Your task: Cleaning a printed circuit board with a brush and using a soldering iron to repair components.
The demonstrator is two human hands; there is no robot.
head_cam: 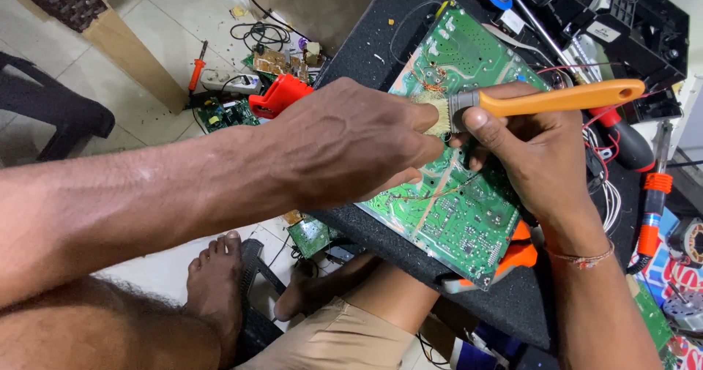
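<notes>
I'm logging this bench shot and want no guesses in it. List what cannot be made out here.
- Middle of the green circuit board, head view: covered by the left hand and right hand.
- Bristles of the orange-handled brush: mostly behind the left hand's fingers.
- Board's small parts: too small to tell apart.
- Black unit, top right: cut by the frame edge.

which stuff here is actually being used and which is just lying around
In use:
right hand holding the orange-handled brush
left hand touching its bristles
green circuit board under both hands

Lying about:
red-handled screwdriver on the black table
orange soldering iron
small screwdriver, power strip and spare boards on the floor
</notes>
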